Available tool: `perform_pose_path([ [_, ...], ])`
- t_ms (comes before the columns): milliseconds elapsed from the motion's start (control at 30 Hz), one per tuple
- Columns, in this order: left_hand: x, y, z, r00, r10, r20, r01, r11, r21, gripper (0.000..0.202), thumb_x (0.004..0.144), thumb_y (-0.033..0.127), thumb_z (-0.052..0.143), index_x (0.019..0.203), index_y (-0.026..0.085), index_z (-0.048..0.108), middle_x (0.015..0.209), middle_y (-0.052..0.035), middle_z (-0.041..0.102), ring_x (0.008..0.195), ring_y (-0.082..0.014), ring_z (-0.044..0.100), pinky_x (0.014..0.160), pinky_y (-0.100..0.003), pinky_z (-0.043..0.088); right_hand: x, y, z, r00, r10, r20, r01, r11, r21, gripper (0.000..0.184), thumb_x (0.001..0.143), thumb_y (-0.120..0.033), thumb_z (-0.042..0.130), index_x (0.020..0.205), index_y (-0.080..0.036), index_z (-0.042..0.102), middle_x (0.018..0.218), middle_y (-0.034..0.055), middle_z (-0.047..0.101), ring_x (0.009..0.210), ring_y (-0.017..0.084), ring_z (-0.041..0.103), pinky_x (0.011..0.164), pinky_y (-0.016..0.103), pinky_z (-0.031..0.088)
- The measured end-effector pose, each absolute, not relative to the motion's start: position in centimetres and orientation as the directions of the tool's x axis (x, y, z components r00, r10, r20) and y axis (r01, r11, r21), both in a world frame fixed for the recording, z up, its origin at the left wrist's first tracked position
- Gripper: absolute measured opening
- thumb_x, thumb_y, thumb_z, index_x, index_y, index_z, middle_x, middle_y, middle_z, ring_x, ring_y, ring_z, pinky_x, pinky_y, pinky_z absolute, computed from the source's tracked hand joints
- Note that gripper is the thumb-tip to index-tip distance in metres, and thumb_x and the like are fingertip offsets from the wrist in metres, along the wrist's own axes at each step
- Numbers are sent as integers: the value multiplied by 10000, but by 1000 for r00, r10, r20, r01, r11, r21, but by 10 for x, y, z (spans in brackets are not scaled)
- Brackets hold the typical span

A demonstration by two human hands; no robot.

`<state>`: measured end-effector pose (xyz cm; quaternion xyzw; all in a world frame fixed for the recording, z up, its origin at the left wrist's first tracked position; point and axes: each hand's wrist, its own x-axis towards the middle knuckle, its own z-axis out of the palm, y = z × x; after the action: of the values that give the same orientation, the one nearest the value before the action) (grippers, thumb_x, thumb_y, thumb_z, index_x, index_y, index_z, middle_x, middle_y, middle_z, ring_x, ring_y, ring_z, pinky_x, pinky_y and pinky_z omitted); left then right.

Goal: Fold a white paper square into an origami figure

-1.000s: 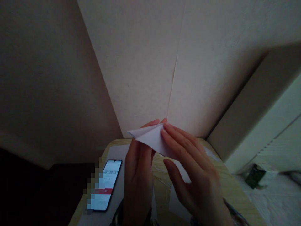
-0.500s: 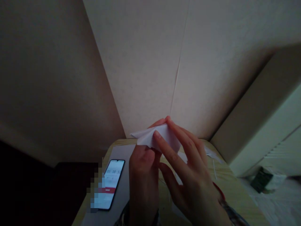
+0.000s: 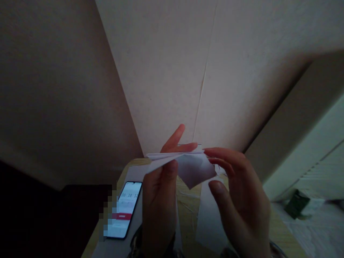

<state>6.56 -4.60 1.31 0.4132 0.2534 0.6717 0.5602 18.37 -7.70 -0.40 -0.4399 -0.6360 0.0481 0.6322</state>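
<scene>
A folded white paper piece (image 3: 192, 166) with pointed ends is held up in front of the wall, above a small wooden table (image 3: 188, 208). My left hand (image 3: 161, 193) pinches its left part between thumb and fingers, the index finger sticking up. My right hand (image 3: 239, 200) holds the right edge with its fingertips, thumb below the hanging flap.
A phone (image 3: 123, 209) with a lit timer screen lies on a grey sheet at the table's left. White paper sheets (image 3: 208, 218) lie on the tabletop under my hands. A dark green box (image 3: 294, 204) sits low at the right. Walls meet right behind the table.
My right hand has slid off the top of the paper to its right edge, and the folded piece has spread open, with a flap now hanging down. My left index finger has lifted.
</scene>
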Motion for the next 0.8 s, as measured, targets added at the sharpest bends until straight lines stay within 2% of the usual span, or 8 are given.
perform_pose_path([
  [67,64,-45,13,42,943,329,-485,-269,832,220,991,399,670,940,303,862,1411,96,732,1203,-192,711,897,-208,579,186,-76,-3,232,657,718,432,591,-681,176,1014,-310,628,1183,-289,671,1087,37,727,1015,227,701,854,365,574],
  [167,63,-44,13,140,896,422,-477,-313,822,269,1028,301,612,947,303,868,1357,76,764,1034,-159,755,881,-204,584,187,-77,1,282,667,689,400,571,-717,57,1002,-286,658,1037,-281,703,944,5,756,867,198,735,764,331,572],
  [267,62,-44,13,210,872,442,-540,-273,796,268,1032,262,600,1006,306,862,1311,32,788,1070,-174,760,916,-221,587,185,-79,5,320,654,685,415,553,-722,50,978,-231,687,965,-271,714,867,-2,764,790,193,743,717,321,584],
  [400,64,-43,14,283,888,362,-602,-130,788,265,1040,271,585,1033,300,848,1230,-6,821,1150,-216,743,990,-296,586,186,-78,8,314,645,697,421,563,-711,76,969,-203,683,962,-273,712,856,-4,768,755,186,729,698,312,604],
  [500,69,-41,13,253,930,268,-667,-33,744,232,1033,293,604,1048,283,835,1196,-22,832,1116,-205,757,927,-273,609,191,-74,8,271,630,728,439,592,-676,143,962,-184,681,1064,-283,701,974,-5,777,856,173,725,730,277,609],
  [600,72,-39,11,209,960,187,-696,11,718,216,1035,288,606,1079,255,815,1208,-39,828,1108,-205,766,900,-272,616,202,-71,8,161,642,750,503,600,-622,304,971,-108,594,1203,-289,670,1153,19,742,1010,177,706,799,282,619],
  [733,70,-35,12,164,982,96,-728,55,683,194,1014,292,637,1139,260,781,1275,-40,805,1206,-235,735,953,-326,612,218,-70,9,-113,690,715,627,608,-487,552,936,-35,502,1439,-255,560,1469,81,580,1367,204,557,1093,372,545],
  [800,69,-33,12,168,984,51,-747,93,658,215,1018,366,626,1152,287,773,1318,-30,786,1253,-239,713,970,-339,611,222,-70,9,-201,717,667,668,599,-442,582,943,-55,526,1499,-226,512,1553,109,509,1436,210,501,1166,393,492],
])
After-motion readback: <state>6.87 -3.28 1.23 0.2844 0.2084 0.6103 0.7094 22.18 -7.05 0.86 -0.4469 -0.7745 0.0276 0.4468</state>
